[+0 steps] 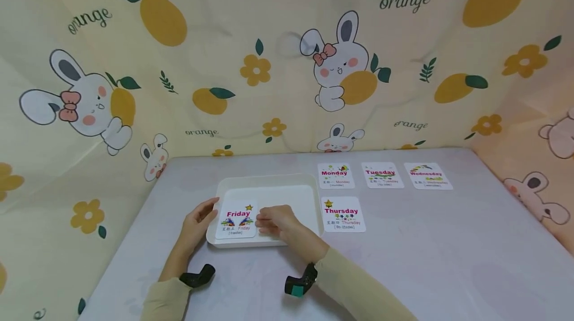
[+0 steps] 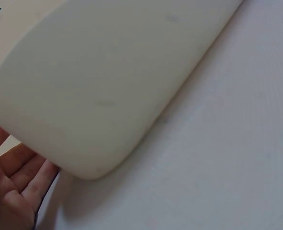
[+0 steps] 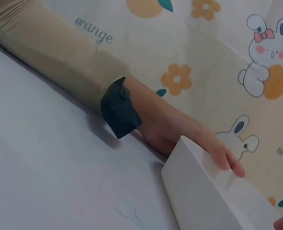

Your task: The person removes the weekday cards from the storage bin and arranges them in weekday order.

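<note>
A square white card printed "Friday" (image 1: pixel 233 230) sits at the near left of a shallow white tray (image 1: pixel 296 180). My right hand (image 1: pixel 281 221) pinches the card at its right edge; the thumb's exact place is hard to make out. Beside the tray's left end, my left hand (image 1: pixel 197 224) touches the rim with its fingers. The left wrist view has the tray's pale outer side (image 2: pixel 98 96) up close, with the left hand (image 2: pixel 21 187) at its lower corner. In the right wrist view, the left hand (image 3: pixel 179 129) lies along the tray's far wall (image 3: pixel 198 187).
Monday (image 1: pixel 336 181), Tuesday (image 1: pixel 382 181) and Wednesday (image 1: pixel 428 182) cards lie in a row right of the tray. A Thursday card (image 1: pixel 343 226) lies below Monday, close to the tray's right side. A patterned cloth (image 1: pixel 269 22) hangs behind the pale table (image 1: pixel 426 261).
</note>
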`<state>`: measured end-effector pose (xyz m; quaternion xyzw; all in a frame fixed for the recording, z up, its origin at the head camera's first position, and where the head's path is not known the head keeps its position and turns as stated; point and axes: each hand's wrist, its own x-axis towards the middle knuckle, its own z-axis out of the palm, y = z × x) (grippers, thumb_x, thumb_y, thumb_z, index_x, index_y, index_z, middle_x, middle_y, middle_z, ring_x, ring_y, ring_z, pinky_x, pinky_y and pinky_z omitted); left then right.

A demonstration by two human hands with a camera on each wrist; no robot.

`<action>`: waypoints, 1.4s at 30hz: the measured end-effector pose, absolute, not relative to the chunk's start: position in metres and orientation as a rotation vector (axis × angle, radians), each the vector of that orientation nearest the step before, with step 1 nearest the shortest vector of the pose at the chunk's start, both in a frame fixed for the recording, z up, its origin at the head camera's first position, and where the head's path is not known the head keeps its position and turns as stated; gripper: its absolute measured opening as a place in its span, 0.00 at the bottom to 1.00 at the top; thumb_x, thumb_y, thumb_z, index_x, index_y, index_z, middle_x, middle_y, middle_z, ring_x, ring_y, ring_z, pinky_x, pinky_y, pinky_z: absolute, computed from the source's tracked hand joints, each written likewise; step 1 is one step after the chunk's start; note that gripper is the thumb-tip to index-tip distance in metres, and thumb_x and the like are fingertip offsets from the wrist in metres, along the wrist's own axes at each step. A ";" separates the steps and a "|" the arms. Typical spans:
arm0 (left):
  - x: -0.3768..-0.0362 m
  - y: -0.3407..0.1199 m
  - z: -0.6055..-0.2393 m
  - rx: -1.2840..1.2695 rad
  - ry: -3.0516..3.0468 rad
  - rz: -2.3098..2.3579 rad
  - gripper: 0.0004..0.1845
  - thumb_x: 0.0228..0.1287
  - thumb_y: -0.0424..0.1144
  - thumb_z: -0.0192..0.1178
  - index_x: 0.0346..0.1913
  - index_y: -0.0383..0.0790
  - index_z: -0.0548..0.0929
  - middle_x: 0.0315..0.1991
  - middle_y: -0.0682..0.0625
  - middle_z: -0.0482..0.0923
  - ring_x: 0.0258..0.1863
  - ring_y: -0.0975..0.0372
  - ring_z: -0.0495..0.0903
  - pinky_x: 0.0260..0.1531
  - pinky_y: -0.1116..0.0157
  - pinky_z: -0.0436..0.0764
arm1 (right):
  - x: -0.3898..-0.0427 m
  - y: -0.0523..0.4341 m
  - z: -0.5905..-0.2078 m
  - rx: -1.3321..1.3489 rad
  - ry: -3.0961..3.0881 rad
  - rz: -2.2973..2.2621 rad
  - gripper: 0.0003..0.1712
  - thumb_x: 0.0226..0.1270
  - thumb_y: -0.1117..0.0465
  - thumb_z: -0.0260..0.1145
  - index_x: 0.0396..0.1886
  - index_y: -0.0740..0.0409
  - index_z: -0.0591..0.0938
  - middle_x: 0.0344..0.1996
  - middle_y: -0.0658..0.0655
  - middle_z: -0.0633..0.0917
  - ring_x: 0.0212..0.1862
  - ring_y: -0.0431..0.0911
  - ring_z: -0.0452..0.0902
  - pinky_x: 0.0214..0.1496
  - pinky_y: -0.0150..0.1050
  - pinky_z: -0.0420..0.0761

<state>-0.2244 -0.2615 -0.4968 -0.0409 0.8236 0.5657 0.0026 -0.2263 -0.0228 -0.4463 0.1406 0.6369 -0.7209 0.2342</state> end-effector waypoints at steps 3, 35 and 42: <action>-0.224 -0.261 -0.497 -0.130 2.583 1.764 0.23 0.71 0.41 0.54 0.67 0.44 0.69 0.72 0.43 0.64 0.73 0.50 0.62 0.74 0.50 0.61 | -0.227 -0.023 -0.448 0.399 1.755 -1.964 0.20 0.65 0.66 0.60 0.55 0.70 0.78 0.44 0.64 0.88 0.24 0.36 0.82 0.26 0.26 0.83; -0.224 -0.262 -0.496 -0.122 2.590 1.763 0.24 0.72 0.43 0.53 0.68 0.43 0.69 0.72 0.44 0.64 0.73 0.52 0.63 0.73 0.52 0.62 | -0.238 -0.039 -0.463 0.254 2.073 -1.964 0.17 0.49 0.71 0.73 0.42 0.67 0.82 0.31 0.60 0.88 0.20 0.36 0.78 0.26 0.27 0.82; -0.224 -0.262 -0.497 -0.130 2.601 1.740 0.25 0.72 0.45 0.53 0.68 0.44 0.69 0.72 0.45 0.65 0.72 0.54 0.64 0.66 0.75 0.68 | -0.237 -0.042 -0.459 0.287 2.097 -1.921 0.16 0.48 0.72 0.74 0.39 0.66 0.82 0.32 0.63 0.89 0.19 0.36 0.78 0.25 0.28 0.83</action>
